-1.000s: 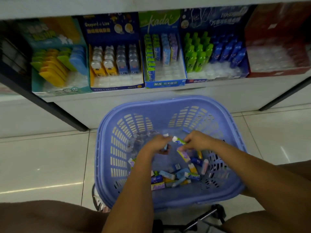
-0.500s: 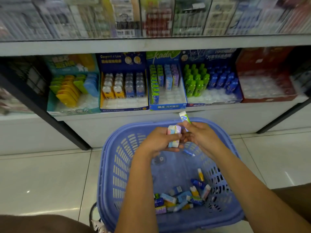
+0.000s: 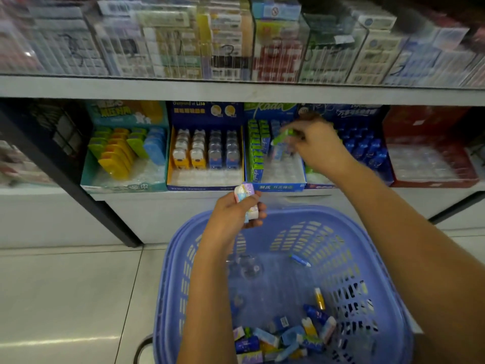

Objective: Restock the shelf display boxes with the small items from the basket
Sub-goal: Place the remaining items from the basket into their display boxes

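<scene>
Reaching right grip [image 3: 312,143]: I pinch a blurred green item [image 3: 284,135], upper centre, at the blue-fronted display box [image 3: 278,186].
Left grip [image 3: 233,214]: my fingers curl round pastel items [image 3: 245,191], frame centre.
Basket [image 3: 328,219]: lower centre, loose items [image 3: 283,337] inside.

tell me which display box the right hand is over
The green-topped box, third from the left, with green packs lined along its left side: the right hand holds a green pack above it.

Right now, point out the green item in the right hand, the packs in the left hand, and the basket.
green item [image 3: 284,135]: head view, its blurred middle.
packs [image 3: 244,191]: head view, top end above the fingers.
basket [image 3: 170,285]: head view, left wall.
</scene>
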Available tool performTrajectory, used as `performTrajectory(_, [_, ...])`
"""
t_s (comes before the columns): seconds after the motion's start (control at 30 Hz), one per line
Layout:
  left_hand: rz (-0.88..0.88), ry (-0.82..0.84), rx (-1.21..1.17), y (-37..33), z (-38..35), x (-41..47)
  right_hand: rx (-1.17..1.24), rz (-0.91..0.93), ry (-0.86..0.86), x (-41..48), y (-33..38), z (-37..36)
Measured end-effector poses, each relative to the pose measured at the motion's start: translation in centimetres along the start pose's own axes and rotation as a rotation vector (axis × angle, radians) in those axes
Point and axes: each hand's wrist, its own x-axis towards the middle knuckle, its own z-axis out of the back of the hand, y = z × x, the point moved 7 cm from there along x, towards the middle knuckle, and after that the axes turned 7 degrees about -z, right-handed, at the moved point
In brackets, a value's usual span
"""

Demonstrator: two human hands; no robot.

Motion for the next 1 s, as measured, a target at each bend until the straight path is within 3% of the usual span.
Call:
performTrajectory(0.13, [-0.031,-0.044,-0.049,-0.8,0.9,0.1,-0.157,-0.018,0.138,3.7,0.7,-2.2])
performTrajectory(0.47, [-0.027,-0.005,-0.027,-0.8,0.3,0.5,-0.14,-0.046,0.249,5.5,0.1,-3.5])
performTrajectory(0.67, [-0.028,0.0,-0.036,-0.7,0.3,0.5,-0.023,-0.021,0.135,5.0,0.0,-4.0])
performTrajectory(0.8, [-0.024,-0.003,-0.059,-0.6,0.2,0.5,-0.116,0.048,0.017,4.2,-0.4,-3.8])
performTrajectory(1.0, [-0.037,-0.006,-0.068,-0.5,-0.2,0.4,-0.248,0.027,0.046,3.3,-1.3,-4.4])
